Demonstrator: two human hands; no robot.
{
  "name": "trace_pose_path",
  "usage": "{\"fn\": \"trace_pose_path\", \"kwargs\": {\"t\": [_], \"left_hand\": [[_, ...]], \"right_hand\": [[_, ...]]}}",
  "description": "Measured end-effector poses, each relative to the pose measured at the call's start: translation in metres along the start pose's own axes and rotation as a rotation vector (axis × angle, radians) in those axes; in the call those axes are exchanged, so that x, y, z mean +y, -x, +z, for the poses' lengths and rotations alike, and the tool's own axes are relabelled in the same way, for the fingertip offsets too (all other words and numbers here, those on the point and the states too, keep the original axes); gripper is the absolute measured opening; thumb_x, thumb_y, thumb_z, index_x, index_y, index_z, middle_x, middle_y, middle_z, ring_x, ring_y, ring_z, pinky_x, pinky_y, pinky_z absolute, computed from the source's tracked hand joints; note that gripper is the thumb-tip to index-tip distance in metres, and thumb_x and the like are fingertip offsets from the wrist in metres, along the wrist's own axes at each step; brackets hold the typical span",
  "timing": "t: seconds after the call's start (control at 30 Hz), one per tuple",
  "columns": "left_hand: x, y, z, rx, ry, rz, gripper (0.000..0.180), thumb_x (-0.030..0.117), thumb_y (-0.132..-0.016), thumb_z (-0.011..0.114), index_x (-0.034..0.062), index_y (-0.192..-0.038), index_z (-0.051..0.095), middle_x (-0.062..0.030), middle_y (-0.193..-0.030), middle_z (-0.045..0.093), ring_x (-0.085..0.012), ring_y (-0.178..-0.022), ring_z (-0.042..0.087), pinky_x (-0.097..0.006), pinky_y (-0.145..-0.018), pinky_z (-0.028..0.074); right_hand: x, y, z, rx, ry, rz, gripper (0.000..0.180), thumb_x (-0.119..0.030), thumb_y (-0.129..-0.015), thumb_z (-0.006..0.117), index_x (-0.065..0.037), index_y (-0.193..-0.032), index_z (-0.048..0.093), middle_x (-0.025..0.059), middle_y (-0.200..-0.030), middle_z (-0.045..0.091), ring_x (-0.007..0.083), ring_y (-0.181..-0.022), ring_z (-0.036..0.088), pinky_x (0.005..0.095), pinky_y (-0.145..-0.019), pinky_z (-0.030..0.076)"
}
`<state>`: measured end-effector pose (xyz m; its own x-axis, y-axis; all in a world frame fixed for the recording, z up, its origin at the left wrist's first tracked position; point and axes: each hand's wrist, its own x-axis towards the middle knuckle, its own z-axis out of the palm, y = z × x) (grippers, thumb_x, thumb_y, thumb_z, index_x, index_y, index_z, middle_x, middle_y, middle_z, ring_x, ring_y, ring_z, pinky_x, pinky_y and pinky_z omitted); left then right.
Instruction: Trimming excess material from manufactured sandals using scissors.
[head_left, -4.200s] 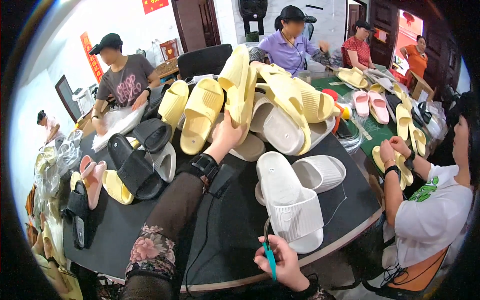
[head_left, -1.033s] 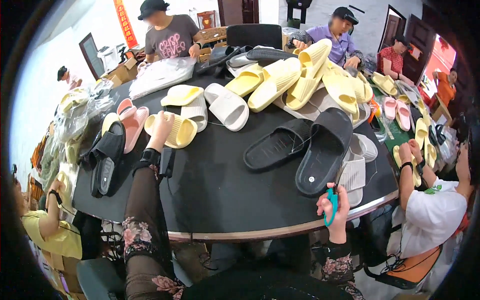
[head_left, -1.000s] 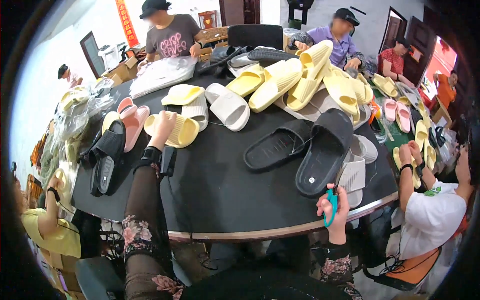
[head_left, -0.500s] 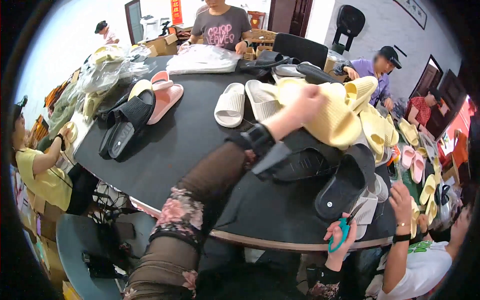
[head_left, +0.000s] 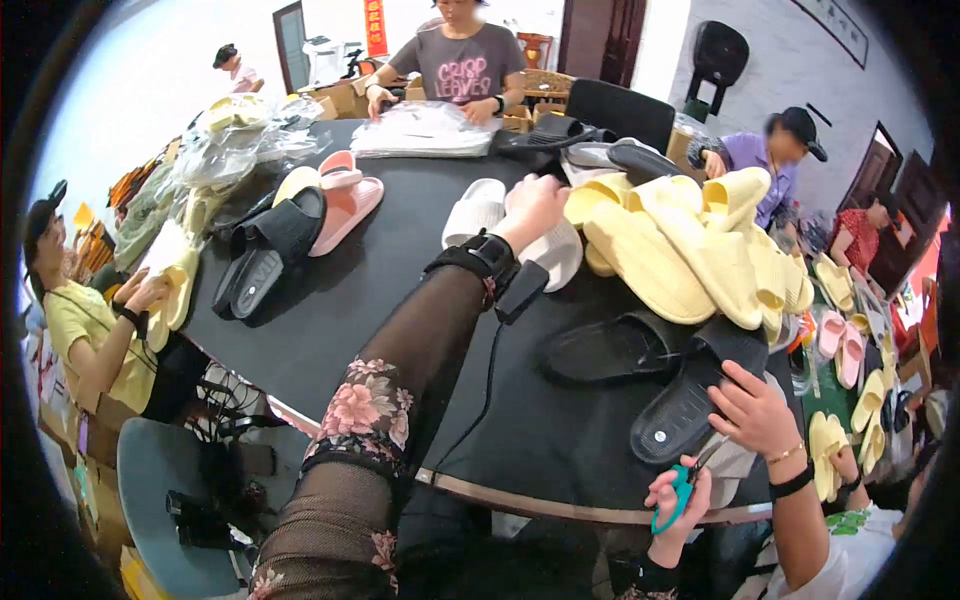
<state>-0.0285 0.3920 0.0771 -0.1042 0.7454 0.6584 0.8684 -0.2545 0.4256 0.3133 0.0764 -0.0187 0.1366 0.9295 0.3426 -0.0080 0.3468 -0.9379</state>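
My left hand (head_left: 537,207) reaches across the table and closes on one of a pair of pale grey slippers (head_left: 557,257); its fingertips are partly hidden. The other pale grey slipper (head_left: 476,210) lies just left of it. My right hand (head_left: 680,507), low at the table's near edge, holds scissors (head_left: 682,488) with teal handles, blades pointing up to the right. Beyond them, a black slipper (head_left: 672,415) lies on the table, with a second black slipper (head_left: 608,350) to its left. A co-worker's hand (head_left: 755,408) reaches in from the right, fingers spread over the black slipper's edge.
A heap of yellow slippers (head_left: 660,255) covers the table's right side. Black slides (head_left: 268,255) and a pink slipper (head_left: 345,215) lie on the left. Plastic bags (head_left: 425,130) are stacked at the far edge. Co-workers stand around the table. A grey chair (head_left: 165,500) is at lower left.
My left hand has moved left from the yellow slippers to the pale grey pair, and one grey slipper has turned. The co-worker's hand has come in over the black slipper. The scissors stay in my right hand.
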Motion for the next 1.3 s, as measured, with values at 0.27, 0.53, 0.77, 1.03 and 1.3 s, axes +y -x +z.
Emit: {"fn": "trace_pose_path", "kwargs": {"t": [0.27,0.53,0.77,1.03,1.3], "left_hand": [[-0.055,0.028,-0.017,-0.225,-0.364,0.062,0.04,0.043,-0.088,0.049,0.0103,-0.107,0.061,-0.0193,-0.1,0.063,-0.0352,-0.096,0.06,-0.045,-0.082,0.048],[-0.038,0.024,-0.034,-0.598,-0.15,0.048,0.043,0.044,-0.085,0.05,0.0058,-0.094,0.068,-0.0189,-0.091,0.067,-0.0366,-0.079,0.064,-0.045,-0.075,0.05],[0.005,0.055,-0.052,-1.223,0.327,-0.147,0.045,0.048,-0.085,0.055,0.0039,-0.093,0.063,0.0002,-0.066,0.052,-0.0124,-0.052,0.048,-0.027,-0.045,0.041],[0.063,0.174,-0.102,-1.328,0.909,-0.363,0.045,0.032,-0.085,0.062,-0.0037,-0.111,0.053,-0.0091,-0.094,0.061,-0.0159,-0.081,0.057,-0.029,-0.07,0.048],[0.055,0.21,-0.156,-0.687,1.139,-0.697,0.038,0.008,-0.087,0.055,-0.0058,-0.121,0.045,-0.0128,-0.11,0.059,-0.0156,-0.099,0.056,-0.029,-0.086,0.046]], "right_hand": [[-0.012,0.007,0.01,-0.151,0.165,0.031,0.05,-0.02,-0.079,0.07,0.001,-0.116,0.045,0.0068,-0.07,0.058,0.0104,-0.053,0.054,0.0204,-0.045,0.044],[-0.055,-0.05,0.079,-0.435,0.129,0.266,0.038,-0.002,-0.079,0.061,0.002,-0.114,0.048,0.009,-0.071,0.061,0.0105,-0.054,0.056,0.0228,-0.048,0.046],[-0.06,-0.095,0.135,-0.557,-0.122,0.26,0.041,-0.015,-0.083,0.063,0.001,-0.116,0.045,0.0101,-0.07,0.059,0.0107,-0.05,0.053,0.0221,-0.044,0.043],[-0.044,-0.097,0.141,-0.522,-0.233,0.144,0.045,-0.024,-0.084,0.064,0.001,-0.116,0.044,0.0087,-0.067,0.057,0.0111,-0.046,0.05,0.0223,-0.042,0.041],[-0.04,-0.116,0.14,-0.416,-0.496,0.327,0.033,-0.012,-0.086,0.058,-0.001,-0.115,0.049,0.0078,-0.069,0.057,0.0117,-0.045,0.049,0.0229,-0.039,0.039]]}}
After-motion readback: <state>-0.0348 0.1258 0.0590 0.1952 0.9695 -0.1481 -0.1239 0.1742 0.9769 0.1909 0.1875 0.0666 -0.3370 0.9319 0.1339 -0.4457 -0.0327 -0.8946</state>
